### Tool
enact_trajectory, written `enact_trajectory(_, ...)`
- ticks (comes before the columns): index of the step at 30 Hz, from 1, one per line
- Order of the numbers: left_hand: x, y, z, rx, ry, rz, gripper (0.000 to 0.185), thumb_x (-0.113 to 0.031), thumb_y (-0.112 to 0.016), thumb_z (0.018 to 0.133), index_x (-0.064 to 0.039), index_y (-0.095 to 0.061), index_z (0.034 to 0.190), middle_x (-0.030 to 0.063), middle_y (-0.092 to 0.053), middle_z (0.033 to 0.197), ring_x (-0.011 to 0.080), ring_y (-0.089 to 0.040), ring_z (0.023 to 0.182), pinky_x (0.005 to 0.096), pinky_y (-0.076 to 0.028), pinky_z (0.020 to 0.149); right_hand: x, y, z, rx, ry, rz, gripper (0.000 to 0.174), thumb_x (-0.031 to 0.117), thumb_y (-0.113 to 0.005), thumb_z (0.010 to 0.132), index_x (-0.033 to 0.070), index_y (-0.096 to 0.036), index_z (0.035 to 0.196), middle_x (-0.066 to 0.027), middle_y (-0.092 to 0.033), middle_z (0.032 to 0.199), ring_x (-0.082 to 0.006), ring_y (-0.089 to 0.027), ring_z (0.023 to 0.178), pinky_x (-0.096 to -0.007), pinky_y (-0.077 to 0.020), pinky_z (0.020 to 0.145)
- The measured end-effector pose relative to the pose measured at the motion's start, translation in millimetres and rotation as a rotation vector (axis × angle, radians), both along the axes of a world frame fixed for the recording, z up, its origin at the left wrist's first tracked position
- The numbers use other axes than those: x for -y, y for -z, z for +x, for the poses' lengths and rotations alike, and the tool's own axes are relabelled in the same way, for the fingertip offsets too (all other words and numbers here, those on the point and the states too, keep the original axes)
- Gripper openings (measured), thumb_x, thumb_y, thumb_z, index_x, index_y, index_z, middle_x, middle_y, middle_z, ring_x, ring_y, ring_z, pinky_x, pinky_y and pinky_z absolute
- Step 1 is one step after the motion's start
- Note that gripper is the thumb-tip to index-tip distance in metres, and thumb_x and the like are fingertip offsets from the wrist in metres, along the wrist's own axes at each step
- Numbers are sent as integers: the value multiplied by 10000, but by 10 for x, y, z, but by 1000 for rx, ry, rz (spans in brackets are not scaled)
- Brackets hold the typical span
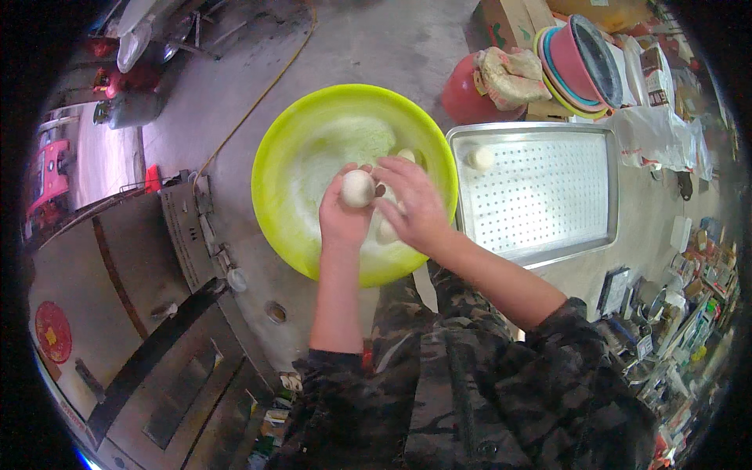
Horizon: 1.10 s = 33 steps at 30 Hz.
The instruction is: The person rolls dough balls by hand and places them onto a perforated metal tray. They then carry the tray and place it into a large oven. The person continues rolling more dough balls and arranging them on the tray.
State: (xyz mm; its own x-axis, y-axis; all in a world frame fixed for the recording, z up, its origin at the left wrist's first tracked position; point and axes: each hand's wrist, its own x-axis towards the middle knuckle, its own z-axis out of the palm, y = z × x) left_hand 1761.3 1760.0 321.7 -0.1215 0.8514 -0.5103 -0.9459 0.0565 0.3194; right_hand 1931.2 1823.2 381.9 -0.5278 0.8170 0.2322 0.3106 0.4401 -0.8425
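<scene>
My left hand (345, 216) is palm up over a lime-green plastic basin (279, 117) and carries a smooth, round white dough ball (358, 188). Just to its right, my right hand (411, 200) has its fingers spread and curved, holding nothing that I can make out. A small dark thing shows between the hands; what it is I cannot tell. White flour dusts the basin's inside. More pale dough pieces lie in it, one beyond my right hand (406, 155), others partly hidden under that hand. One dough ball (481, 157) sits on a perforated metal tray (546, 194) to the right.
Behind the tray stand a red container (461, 91) with a cloth sack (512, 76) on it and stacked plastic basins (578, 64). A yellow hose (258, 100) crosses the concrete floor. Metal cabinets (176, 376) stand at left; assorted clutter (675, 311) lies at right.
</scene>
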Motion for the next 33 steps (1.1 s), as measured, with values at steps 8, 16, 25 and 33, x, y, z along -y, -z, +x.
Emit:
enact_trajectory(8, 433, -58, -207, -55, -209, -292, 341, -337, -512, 1042, -102, -623, 1263, 110, -698, 1204, 296, -677, 1074, 513, -559, 907, 98, 289, -1174, 336, -343, -39, 429, 367, -586, 979, 52, -680, 1256, -153, -727, 1128, -351, -667, 1132, -529, -445, 1111)
enact_trajectory(16, 729, 150, -752, -324, -16, -500, 383, -352, -464, 1058, -77, -626, 1270, 125, -675, 1238, 295, -657, 1130, 462, -572, 905, 503, 590, -1217, 3, -184, -31, 375, 298, -646, 889, 25, -692, 1142, -202, -683, 1197, -383, -636, 1140, -478, -494, 1035)
enact_trajectory(25, 895, -198, -749, -44, 210, -433, 703, -596, -344, 1083, -32, -490, 1476, 148, -575, 1436, 312, -542, 1330, 467, -428, 1132, 873, 380, -895, -85, -314, 201, 435, 175, -732, 856, 67, -622, 1262, -161, -616, 1256, -380, -591, 1177, -480, -497, 1029)
enact_trajectory(33, 1185, -137, 174, 170, 256, -215, 746, -572, -311, 1106, 55, -386, 1504, 163, -492, 1509, 287, -464, 1397, 431, -355, 1179, 983, 408, 89, 17, -80, 64, 474, 120, -789, 769, 54, -620, 1207, -190, -614, 1253, -412, -597, 1177, -484, -513, 997)
